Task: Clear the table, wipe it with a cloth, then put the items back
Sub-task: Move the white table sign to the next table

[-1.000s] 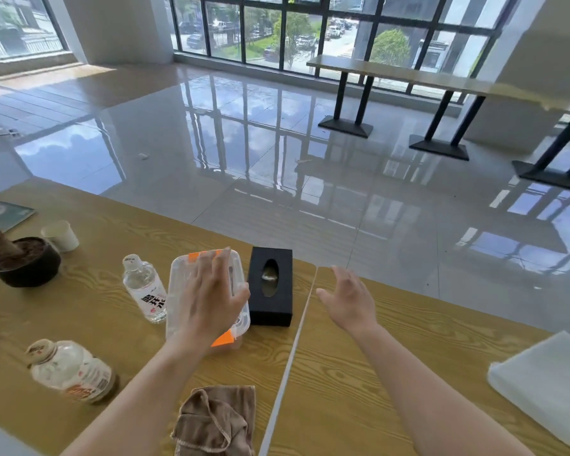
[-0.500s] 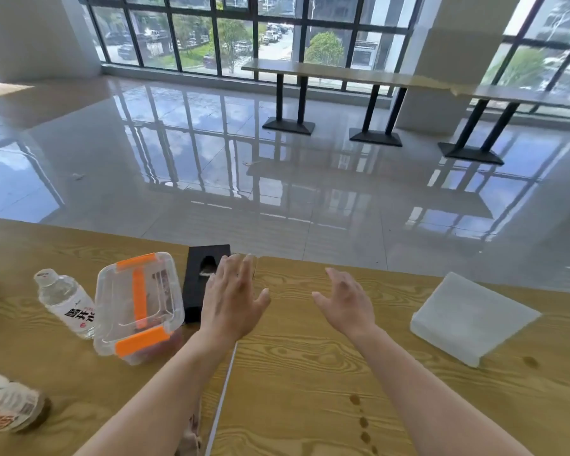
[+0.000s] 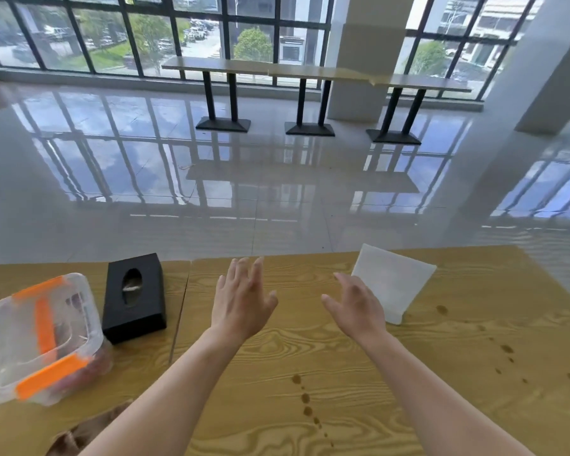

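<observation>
At the near edge of the table [image 3: 458,324], toward its left corner, the brown cloth [image 3: 69,439] lies bunched, partly hidden under the left forearm. A trail of dark drips [image 3: 305,398] runs across the wood just right of it, with more spots toward the right edge. Further in on the left sits the clear lidded container [image 3: 43,337] with orange clips, and just beyond it the black tissue box [image 3: 134,301], the two nearly touching. Both hands hover mid-table: the left hand [image 3: 241,301] and right hand [image 3: 356,304] hold nothing, fingers straight and loosely spread. Just past the right hand a white folded pad [image 3: 392,281] lies at the far edge.

Clearing looks barely begun. A hasty grab could push the light pad off the far edge onto the glossy floor. Wiping before all three items are lifted would likely smear the drips under them.
</observation>
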A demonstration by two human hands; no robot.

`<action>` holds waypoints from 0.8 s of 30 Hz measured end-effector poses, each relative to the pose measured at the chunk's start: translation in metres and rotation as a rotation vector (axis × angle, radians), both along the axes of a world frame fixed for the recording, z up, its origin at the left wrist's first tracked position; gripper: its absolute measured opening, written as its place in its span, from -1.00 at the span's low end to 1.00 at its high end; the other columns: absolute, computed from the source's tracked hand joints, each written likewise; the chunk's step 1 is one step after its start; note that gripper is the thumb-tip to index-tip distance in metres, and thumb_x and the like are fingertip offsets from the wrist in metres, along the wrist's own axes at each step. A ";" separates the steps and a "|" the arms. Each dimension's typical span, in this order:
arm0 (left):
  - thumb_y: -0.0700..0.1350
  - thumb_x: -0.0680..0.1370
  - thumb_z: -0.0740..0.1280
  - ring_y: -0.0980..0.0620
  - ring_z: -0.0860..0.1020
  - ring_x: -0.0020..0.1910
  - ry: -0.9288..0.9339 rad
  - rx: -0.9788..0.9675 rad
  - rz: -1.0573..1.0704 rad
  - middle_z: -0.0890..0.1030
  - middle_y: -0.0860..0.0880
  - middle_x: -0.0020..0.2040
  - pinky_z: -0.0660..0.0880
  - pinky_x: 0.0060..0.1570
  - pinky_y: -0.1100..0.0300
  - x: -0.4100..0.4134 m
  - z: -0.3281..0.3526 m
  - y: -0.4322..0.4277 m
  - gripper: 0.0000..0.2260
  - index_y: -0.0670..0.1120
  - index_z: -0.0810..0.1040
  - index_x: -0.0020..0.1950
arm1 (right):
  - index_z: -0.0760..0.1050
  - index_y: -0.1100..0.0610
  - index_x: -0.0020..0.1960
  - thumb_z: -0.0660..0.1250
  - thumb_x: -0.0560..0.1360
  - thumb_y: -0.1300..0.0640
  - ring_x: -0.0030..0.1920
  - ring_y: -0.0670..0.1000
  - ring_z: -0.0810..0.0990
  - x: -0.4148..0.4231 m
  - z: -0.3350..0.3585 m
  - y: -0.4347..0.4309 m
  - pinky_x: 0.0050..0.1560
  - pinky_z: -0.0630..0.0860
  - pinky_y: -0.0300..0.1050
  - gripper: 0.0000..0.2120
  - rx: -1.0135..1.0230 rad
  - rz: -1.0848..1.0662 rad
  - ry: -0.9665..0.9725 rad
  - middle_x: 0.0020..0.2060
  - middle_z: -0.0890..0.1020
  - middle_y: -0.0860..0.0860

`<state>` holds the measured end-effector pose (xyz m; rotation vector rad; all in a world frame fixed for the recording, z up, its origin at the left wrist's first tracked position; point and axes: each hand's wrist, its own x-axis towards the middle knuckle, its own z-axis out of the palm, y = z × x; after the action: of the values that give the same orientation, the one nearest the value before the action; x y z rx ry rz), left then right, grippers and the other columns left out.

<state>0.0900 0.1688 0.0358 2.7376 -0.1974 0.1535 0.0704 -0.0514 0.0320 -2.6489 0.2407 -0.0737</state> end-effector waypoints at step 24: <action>0.12 0.56 0.31 -0.10 0.36 0.42 0.134 -0.114 -0.221 0.36 -0.08 0.45 0.40 0.29 -0.04 0.047 -0.013 -0.186 -0.36 -0.03 0.16 0.56 | 0.23 0.13 0.54 0.38 0.53 -0.06 0.34 0.13 0.47 -0.015 -0.031 -0.194 0.23 0.44 0.10 -0.33 0.175 -0.417 0.063 0.38 0.47 0.10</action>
<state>0.1366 -0.0177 0.0224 2.5788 -0.4366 -0.0772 0.0559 -0.2449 0.0010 -2.3902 0.7812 -0.0993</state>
